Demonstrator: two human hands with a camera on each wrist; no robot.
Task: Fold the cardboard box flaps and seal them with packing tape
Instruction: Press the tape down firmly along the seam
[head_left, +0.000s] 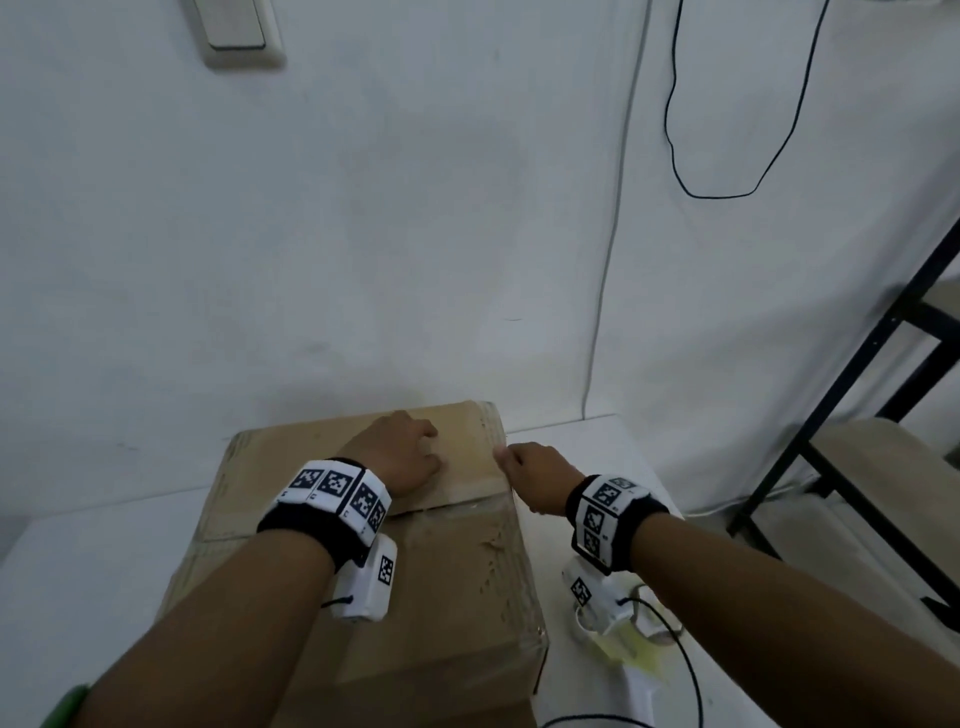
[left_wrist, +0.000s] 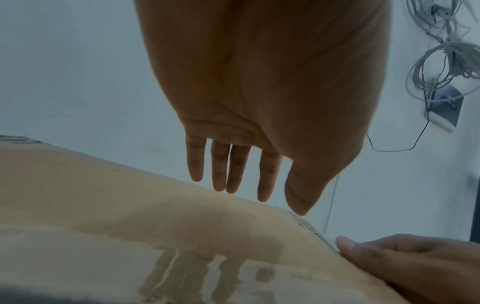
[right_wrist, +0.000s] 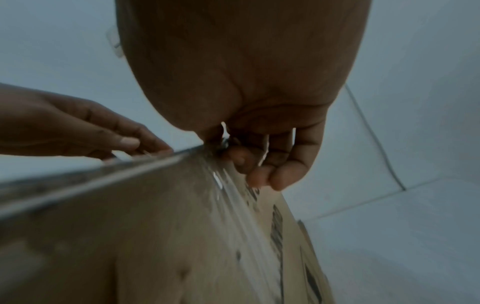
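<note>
A brown cardboard box (head_left: 447, 597) stands on the white table (head_left: 78, 571) with its top flaps folded down. Clear packing tape (head_left: 467, 506) runs along the seam and down the right side (right_wrist: 233, 195). My left hand (head_left: 402, 457) rests on the far flap; the left wrist view shows its fingers (left_wrist: 233, 174) straight, tips at the cardboard (left_wrist: 130, 205). My right hand (head_left: 535, 467) is at the box's upper right edge. Its thumb (left_wrist: 345, 244) lies on the edge and its curled fingers (right_wrist: 259, 164) pinch the tape against the side wall (right_wrist: 130, 226).
A pale yellowish roll (head_left: 639, 639) lies on the table right of the box, partly hidden by my wrist camera. A black metal rack with wooden shelves (head_left: 857, 415) stands at the right. Cables (head_left: 727, 192) hang on the white wall close behind the box.
</note>
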